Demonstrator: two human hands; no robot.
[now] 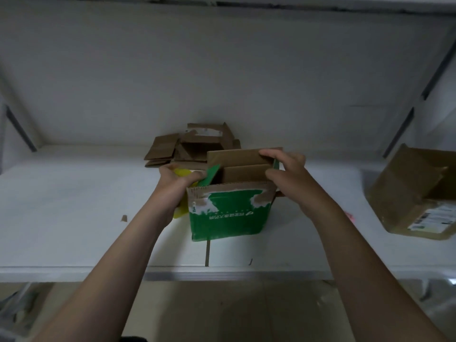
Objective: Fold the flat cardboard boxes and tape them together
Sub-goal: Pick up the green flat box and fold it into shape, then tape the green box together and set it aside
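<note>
Green box [227,213] stands upright, left hand [176,180] gripping its left flap [210,174], right hand [286,169] pinching the right flap [276,165]; best fold both inward evenly before taping.

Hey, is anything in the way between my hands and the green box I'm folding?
Nothing visible. The left hand grips the left flap of the green box, and the right hand pinches its right flap.

Forearms [138,243] bare to frame edge; left grip [172,178], right grip [286,169] bare; dark clothing sliver [133,339] below.
</note>
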